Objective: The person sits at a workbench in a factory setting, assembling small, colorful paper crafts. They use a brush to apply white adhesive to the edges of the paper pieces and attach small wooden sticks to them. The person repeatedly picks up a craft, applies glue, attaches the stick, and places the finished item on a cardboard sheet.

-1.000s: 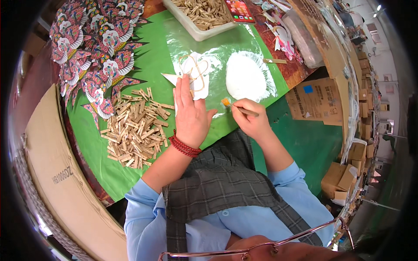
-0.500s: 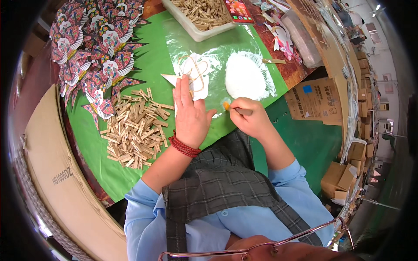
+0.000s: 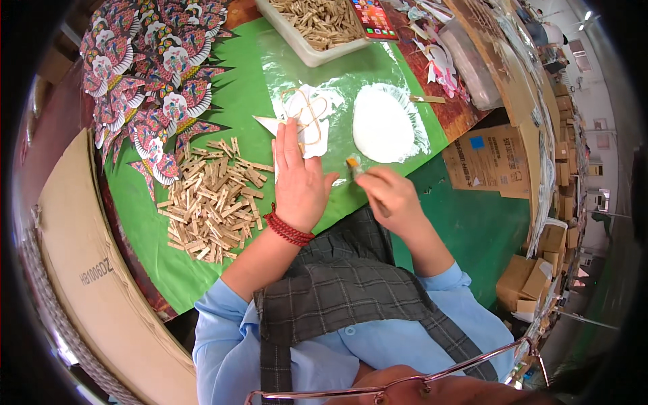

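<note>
My left hand lies with its fingers stretched out on the lower left part of a white cutout that has a pointed tip on its left. A thin tan frame, bent into loops, rests on this cutout. Between the fingers of my right hand is a small brush with orange-yellow bristles, its tip low over the plastic-covered table. Just beyond the brush spreads a thick round patch of white paste. The underside of the cutout beneath my left hand is hidden.
Wooden clothespins lie heaped left of my left hand. Printed bird-shaped pieces overlap at the far left. A white tub of clothespins and a phone stand at the back. A flat stick lies right of the paste.
My right hand has turned, so the brush handle now slants down toward me rather than sideways. My left hand stays flat on the cutout. The whole view has shifted slightly.
</note>
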`<action>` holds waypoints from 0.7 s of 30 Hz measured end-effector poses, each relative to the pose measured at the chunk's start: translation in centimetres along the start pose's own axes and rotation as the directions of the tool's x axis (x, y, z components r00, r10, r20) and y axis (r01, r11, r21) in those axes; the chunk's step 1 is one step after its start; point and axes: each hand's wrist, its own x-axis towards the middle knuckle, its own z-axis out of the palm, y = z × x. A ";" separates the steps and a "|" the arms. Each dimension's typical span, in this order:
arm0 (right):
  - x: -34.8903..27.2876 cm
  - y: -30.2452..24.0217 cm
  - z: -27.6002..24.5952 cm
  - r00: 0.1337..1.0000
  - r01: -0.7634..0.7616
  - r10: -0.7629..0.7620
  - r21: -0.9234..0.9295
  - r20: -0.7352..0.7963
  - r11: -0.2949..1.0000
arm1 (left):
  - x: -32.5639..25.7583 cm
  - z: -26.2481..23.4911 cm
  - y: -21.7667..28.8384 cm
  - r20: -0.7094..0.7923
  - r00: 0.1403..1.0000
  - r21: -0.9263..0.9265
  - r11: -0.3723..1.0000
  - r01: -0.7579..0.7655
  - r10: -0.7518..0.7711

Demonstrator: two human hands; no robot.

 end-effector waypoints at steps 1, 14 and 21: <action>-0.2 0.0 0.1 0.999 0.010 -0.009 -0.015 0.034 1.000 | 0.0 -0.1 0.0 0.001 1.000 -0.010 1.000 0.007 -0.007; 1.2 2.3 -2.0 0.973 -0.220 0.226 0.431 0.039 0.875 | 0.1 -0.2 -0.1 0.002 1.000 -0.015 1.000 -0.009 0.009; -1.2 2.3 1.2 0.712 -0.559 0.687 0.707 0.143 0.433 | 0.1 -0.1 -0.1 0.011 1.000 -0.020 1.000 0.018 -0.018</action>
